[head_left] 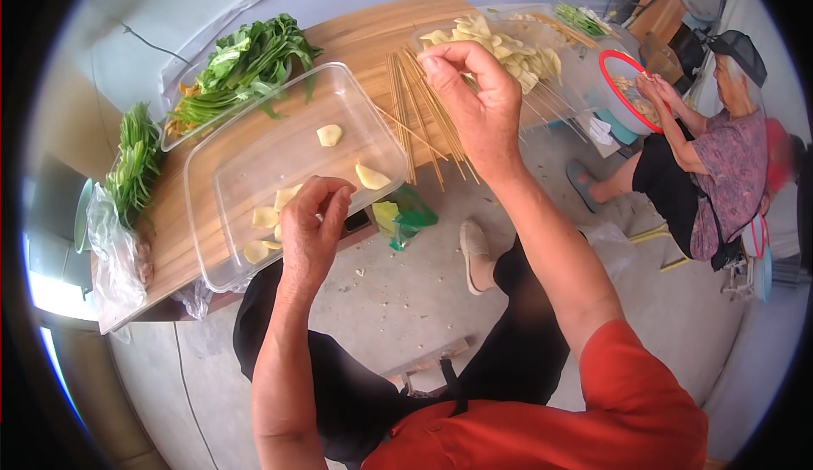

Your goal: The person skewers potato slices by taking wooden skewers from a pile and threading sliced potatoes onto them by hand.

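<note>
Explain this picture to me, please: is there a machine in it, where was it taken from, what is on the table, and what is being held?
There is no robot here, just a person's bare left hand and right hand. The single picture comes from a camera worn on that person's head, looking forward and down.

On the wooden-looking table lie a clear box with a few pale slices, a bunch of thin sticks, leafy greens and a bigger heap of slices. The left hand is over the box, the right above the sticks. Both have bent fingers, but I cannot tell whether either holds anything. Another person sits off to the right.
</note>
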A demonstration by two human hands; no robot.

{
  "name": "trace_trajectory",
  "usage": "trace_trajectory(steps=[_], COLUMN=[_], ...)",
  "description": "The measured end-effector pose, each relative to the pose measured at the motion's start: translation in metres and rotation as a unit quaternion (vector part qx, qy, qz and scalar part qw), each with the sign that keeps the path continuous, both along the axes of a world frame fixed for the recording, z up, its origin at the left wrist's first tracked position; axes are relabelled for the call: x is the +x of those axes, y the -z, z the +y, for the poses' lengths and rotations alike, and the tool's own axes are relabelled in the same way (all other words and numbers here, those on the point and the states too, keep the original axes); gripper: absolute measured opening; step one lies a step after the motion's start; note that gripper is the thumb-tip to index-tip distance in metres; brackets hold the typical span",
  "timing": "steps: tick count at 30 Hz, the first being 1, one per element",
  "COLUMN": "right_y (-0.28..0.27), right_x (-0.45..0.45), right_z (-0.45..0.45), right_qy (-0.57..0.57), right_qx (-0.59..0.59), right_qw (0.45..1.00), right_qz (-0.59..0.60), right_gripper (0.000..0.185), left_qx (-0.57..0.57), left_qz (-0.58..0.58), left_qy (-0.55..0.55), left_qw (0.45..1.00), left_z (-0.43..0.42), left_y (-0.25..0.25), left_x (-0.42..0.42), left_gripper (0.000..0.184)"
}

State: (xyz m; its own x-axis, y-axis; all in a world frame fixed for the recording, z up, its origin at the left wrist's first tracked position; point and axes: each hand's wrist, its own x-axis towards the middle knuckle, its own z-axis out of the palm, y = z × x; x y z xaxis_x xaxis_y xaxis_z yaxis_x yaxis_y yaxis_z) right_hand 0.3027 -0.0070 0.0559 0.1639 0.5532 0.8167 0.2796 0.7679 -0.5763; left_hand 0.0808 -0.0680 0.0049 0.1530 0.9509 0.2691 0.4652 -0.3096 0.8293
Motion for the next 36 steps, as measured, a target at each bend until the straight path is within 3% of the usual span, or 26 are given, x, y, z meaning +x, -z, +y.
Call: trace_trajectory(steps=[2,4,8,11,13,15,19,21,22,23,24,25,27,31,36], right_y=[0.007,0.027,0.059,0.062,0.064,0.063,0.05,0.036,0.031,0.026,0.024,0.026,0.04,0.057,0.061], right_x=[-0.002,0.001,0.01,0.027,0.033,0.037,0.033,0.024,0.021,0.02,0.018,0.015,0.006,-0.008,-0.017], right_z=[0.007,0.017,0.02,0.026,0.029,0.028,0.017,0.008,0.004,0.0,-0.003,-0.004,-0.006,-0.007,-0.009], right_qy=[-0.031,-0.026,0.069,0.078,0.09,0.17,0.149,0.008,0.002,-0.092,-0.185,-0.196,-0.389,-0.453,-0.452], right_qx=[-0.039,-0.162,-0.166,-0.194,-0.172,-0.087,-0.092,-0.136,-0.135,-0.155,-0.173,-0.174,-0.271,-0.326,-0.342], right_qw=[0.998,0.982,0.969,0.968,0.973,0.959,0.962,0.991,0.991,0.979,0.946,0.944,0.824,0.756,0.754], right_qz=[0.036,-0.094,-0.17,-0.139,-0.122,-0.207,-0.21,-0.014,-0.015,0.093,0.2,0.199,0.309,0.342,0.331], right_gripper=[0.006,0.01,0.015,0.013,0.017,0.016,0.011,0.018,0.018,0.02,0.023,0.023,0.025,0.024,0.023], left_qx=[0.008,0.015,0.018,0.028,0.028,0.023,0.003,-0.072,-0.07,-0.075,-0.078,-0.074,-0.098,-0.079,-0.056], left_qz=[0.001,0.003,0.018,0.005,-0.004,-0.007,-0.009,-0.15,-0.151,-0.197,-0.241,-0.241,-0.389,-0.503,-0.526], left_qy=[0.002,0.008,0.009,0.003,-0.001,-0.006,-0.008,-0.001,-0.007,0.007,0.019,0.008,-0.001,0.041,0.056], left_qw=[1.0,1.0,1.0,1.0,1.0,1.0,1.0,0.986,0.986,0.978,0.967,0.968,0.916,0.859,0.847], left_z=[0.001,0.002,0.003,0.002,0.002,0.001,0.001,0.005,0.007,0.009,0.011,0.011,0.01,0.016,0.014], left_y=[0.001,0.001,0.002,0.002,0.001,0.001,-0.001,0.002,0.001,-0.001,-0.003,-0.006,-0.014,-0.007,-0.006], left_x=[-0.002,-0.001,-0.002,0.0,0.001,0.001,-0.001,-0.006,-0.01,-0.015,-0.02,-0.022,-0.024,-0.039,-0.05], left_gripper=[0.016,0.016,0.015,0.012,0.01,0.009,0.011,0.018,0.018,0.02,0.023,0.023,0.026,0.027,0.021])
